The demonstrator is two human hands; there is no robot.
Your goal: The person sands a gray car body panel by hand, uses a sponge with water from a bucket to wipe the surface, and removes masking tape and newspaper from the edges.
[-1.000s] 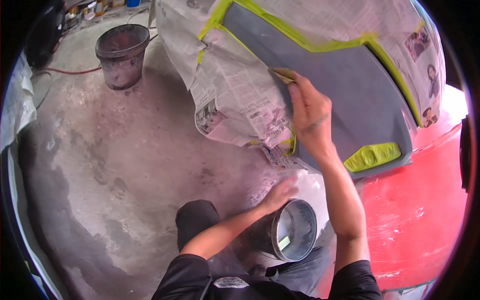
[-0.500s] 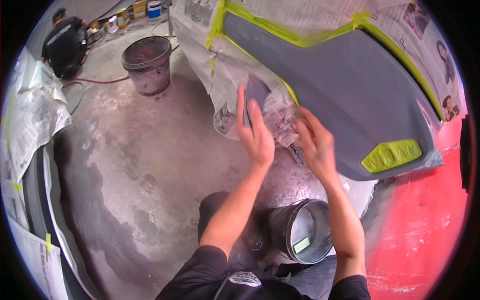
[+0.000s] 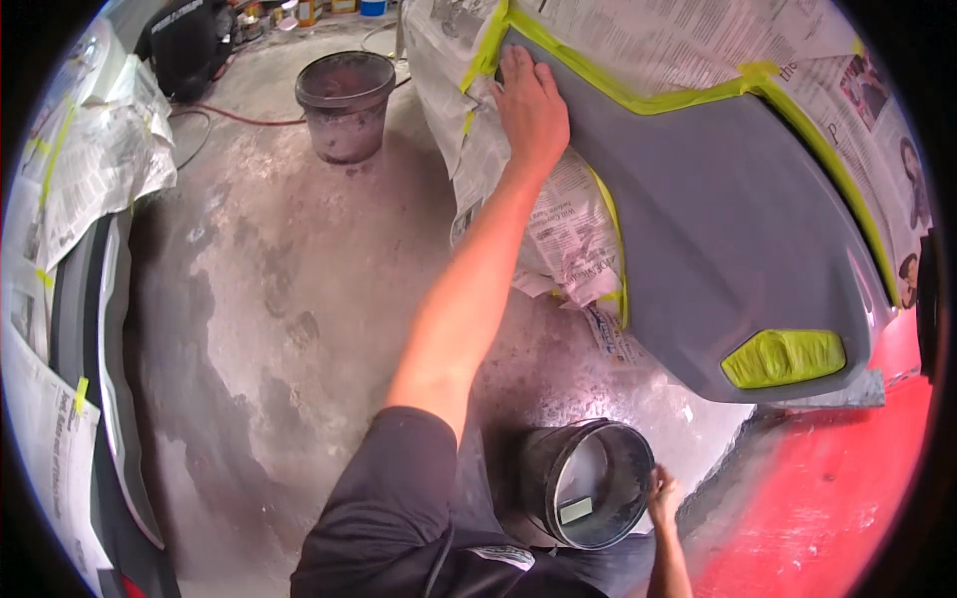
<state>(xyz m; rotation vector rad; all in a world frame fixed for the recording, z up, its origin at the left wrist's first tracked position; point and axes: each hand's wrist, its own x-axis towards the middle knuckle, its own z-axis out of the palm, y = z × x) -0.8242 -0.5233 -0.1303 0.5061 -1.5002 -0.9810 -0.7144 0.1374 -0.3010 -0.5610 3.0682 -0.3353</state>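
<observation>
A smooth, matte grey body panel (image 3: 718,219) slopes down in front of us, our flat left hand (image 3: 533,110) laid on its narrow upper-left end. That grip is spread out straight, fingers side by side; we cannot tell whether anything lies beneath the palm. Below the panel, our right hand (image 3: 663,495) is curled at the rim of a round black plastic bucket (image 3: 538,478); how tightly that grip is closed, or on what, we cannot tell. Inside the bucket sits a pale green rectangular block (image 3: 575,511). Yellow-green masking tape (image 3: 698,102) and printed newspaper sheets (image 3: 568,224) border the panel, so we judge the masking done; the grey surface looks even, though how much work remains we cannot say. Beyond the panel's left side stands a dusty black bucket (image 3: 346,130); a glossy red surface (image 3: 807,498) lies below its right.
</observation>
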